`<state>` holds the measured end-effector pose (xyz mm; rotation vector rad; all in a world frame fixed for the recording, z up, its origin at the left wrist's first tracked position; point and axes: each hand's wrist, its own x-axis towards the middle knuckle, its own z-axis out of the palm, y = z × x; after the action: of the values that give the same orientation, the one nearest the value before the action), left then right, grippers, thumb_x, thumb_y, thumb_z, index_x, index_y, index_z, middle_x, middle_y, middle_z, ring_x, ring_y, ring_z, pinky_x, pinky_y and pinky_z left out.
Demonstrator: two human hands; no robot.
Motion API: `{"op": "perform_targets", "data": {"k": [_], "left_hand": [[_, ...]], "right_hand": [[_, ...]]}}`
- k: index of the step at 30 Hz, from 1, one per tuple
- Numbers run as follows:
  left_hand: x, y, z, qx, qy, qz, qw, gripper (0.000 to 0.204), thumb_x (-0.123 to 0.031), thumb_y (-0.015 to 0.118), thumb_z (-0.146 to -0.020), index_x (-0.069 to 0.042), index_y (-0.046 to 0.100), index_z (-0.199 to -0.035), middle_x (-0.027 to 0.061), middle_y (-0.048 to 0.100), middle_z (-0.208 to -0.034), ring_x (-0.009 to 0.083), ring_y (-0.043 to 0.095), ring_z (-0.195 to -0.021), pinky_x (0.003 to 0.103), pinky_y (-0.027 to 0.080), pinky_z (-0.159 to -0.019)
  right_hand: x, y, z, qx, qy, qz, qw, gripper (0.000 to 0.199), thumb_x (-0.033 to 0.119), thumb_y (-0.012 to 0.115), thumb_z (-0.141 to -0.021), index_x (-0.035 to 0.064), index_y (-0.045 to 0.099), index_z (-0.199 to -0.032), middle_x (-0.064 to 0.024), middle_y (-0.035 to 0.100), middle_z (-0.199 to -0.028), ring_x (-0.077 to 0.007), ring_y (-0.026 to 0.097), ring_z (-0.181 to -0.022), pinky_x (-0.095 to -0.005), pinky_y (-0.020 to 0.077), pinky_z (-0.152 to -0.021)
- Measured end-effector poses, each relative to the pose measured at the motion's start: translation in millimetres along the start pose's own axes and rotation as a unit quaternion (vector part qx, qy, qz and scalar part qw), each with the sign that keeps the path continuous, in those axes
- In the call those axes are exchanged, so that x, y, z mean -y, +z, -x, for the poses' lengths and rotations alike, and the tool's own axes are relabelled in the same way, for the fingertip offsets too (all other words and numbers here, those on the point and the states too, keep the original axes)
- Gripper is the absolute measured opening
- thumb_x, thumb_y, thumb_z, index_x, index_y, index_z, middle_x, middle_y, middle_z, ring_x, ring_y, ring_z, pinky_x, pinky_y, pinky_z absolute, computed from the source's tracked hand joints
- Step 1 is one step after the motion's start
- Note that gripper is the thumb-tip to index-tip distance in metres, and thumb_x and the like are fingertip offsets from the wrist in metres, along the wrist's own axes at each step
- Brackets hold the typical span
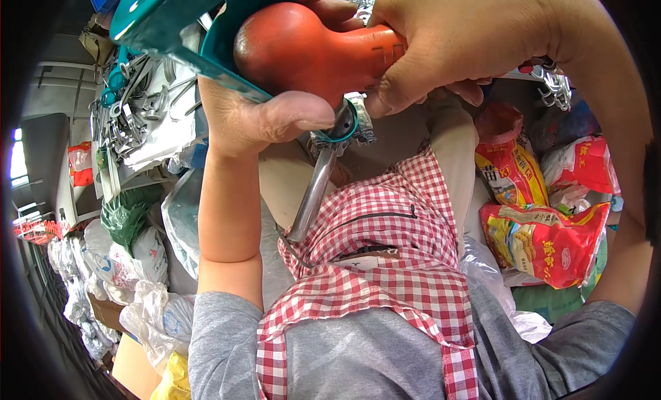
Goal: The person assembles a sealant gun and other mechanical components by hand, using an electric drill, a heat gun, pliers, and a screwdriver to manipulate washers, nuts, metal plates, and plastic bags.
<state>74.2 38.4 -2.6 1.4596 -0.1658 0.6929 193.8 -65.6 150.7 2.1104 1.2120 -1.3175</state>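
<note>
Gripping the orange handle (310,52) in my right hand (475,42), left hand (255,114) clamping the teal tool body (172,17), I risk the metal shaft (313,193) slipping if either grasp loosens.

Your left hand (265,107) is raised close to the camera, thumb lying flat across the front and fingers curled over the top from behind (only their tips show). Its bare forearm rises straight from a grey sleeve. Your right hand (468,38) is clenched beside it, fingers wrapped under, the arm bending round the picture's right edge.
</note>
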Motion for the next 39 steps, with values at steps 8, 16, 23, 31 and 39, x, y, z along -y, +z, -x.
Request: {"op": "perform_targets", "data": {"k": [8,16,23,31,39], "left_hand": [[-2,8,2,-0.063,0.024,-0.089,0.994,0.092,-0.044,0.082,-0.054,0.005,0.039,-0.120,0.0193,0.056,-0.106,0.0295,0.058,-0.096,0.043,0.049,-0.086],[-5,14,2,-0.078,0.044,-0.109,0.990,0.089,-0.042,0.081,-0.056,0.006,0.040,-0.119,0.0186,0.057,-0.103,0.0282,0.058,-0.095,0.040,0.049,-0.085],[-6,16,-2,-0.058,0.019,-0.047,0.997,0.081,-0.028,0.083,-0.056,0.006,0.042,-0.117,0.0179,0.057,-0.104,0.0275,0.058,-0.096,0.040,0.048,-0.086],[-3,8,17,-0.024,0.028,-0.123,0.992,0.078,-0.007,0.081,-0.058,0.005,0.037,-0.122,0.0165,0.054,-0.112,0.0244,0.057,-0.099,0.037,0.045,-0.087],[20,1,32,-0.050,-0.027,-0.050,0.997,0.054,0.003,0.061,-0.066,-0.001,0.038,-0.115,0.0105,0.049,-0.097,0.0165,0.050,-0.084,0.030,0.044,-0.075]], "right_hand": [[-18,13,1,-0.111,-0.187,0.039,0.975,0.040,0.037,0.049,-0.080,-0.0004,0.060,-0.071,-0.0068,0.054,-0.058,-0.0167,0.053,-0.048,-0.0280,0.0427,-0.042],[-7,2,2,-0.026,-0.019,-0.027,0.999,0.041,0.038,0.052,-0.080,-0.0023,0.060,-0.076,-0.0068,0.057,-0.062,-0.0172,0.055,-0.050,-0.0285,0.0442,-0.042],[-11,-3,2,-0.035,-0.069,0.032,0.996,0.045,0.042,0.052,-0.079,-0.0021,0.063,-0.083,-0.0075,0.060,-0.068,-0.0182,0.058,-0.060,-0.0277,0.0451,-0.053],[-61,4,3,-0.153,-0.417,-0.001,0.896,0.026,0.022,0.057,-0.078,-0.0010,0.060,-0.091,-0.0055,0.062,-0.070,-0.0137,0.058,-0.064,-0.0263,0.0451,-0.059],[-161,30,-20,-0.404,-0.084,0.076,0.908,0.041,0.006,0.058,-0.062,0.0013,0.060,-0.102,-0.0198,0.061,-0.078,-0.0344,0.058,-0.074,-0.0382,0.0461,-0.069]]}}
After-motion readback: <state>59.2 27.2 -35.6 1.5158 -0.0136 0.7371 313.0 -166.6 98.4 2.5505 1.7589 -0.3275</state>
